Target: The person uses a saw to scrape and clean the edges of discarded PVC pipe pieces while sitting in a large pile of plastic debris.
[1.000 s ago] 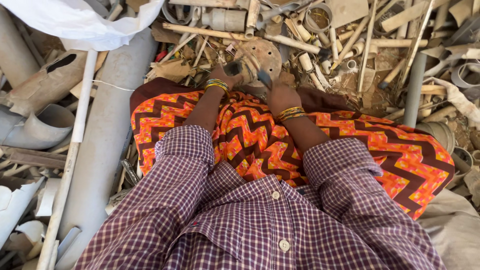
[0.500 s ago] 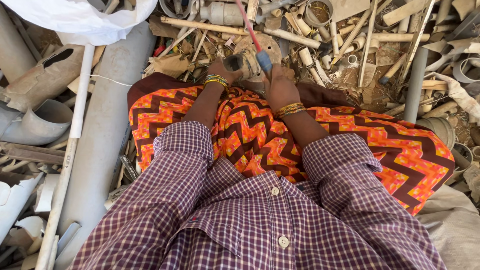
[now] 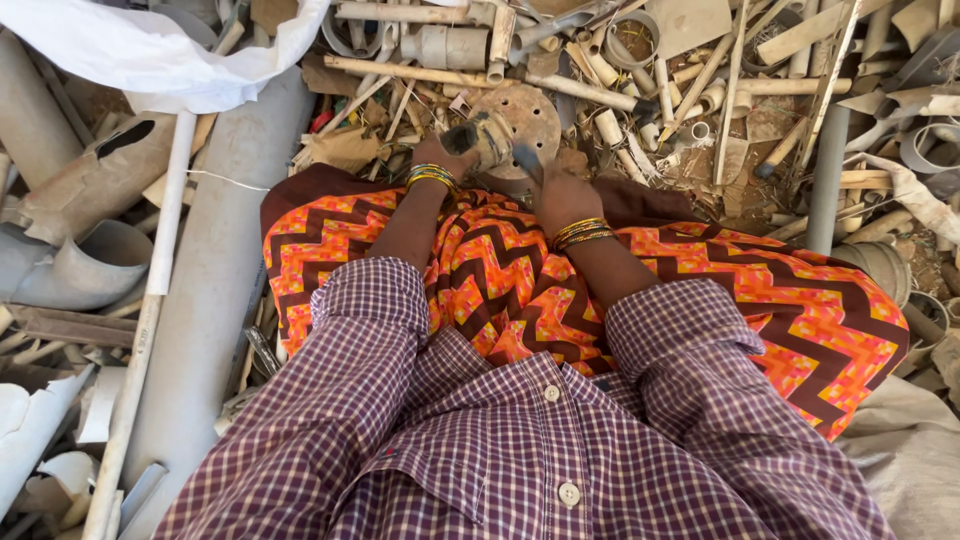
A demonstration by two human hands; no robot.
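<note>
The left hand (image 3: pixel 440 155) has its fingers curled tight around a short, dirty pipe piece (image 3: pixel 480 133), holding it just past the far edge of the lap, over a round, rusty perforated disc (image 3: pixel 530 115) lying in the scrap. The right hand (image 3: pixel 562 195) is closed in a fist on a dark tool handle (image 3: pixel 525 160) whose upper end meets the pipe piece; what kind of tool it is cannot be made out, since the hand covers most of it and its tip is lost against the pipe. Both wrists wear yellow bangles (image 3: pixel 432 178). The fingertips of both hands are turned away from the camera and hidden. An orange zigzag cloth (image 3: pixel 700 290) covers the lap. A wide grey pipe (image 3: pixel 215 290) lies along the lap's left side, its lower end cut off by the frame.
</note>
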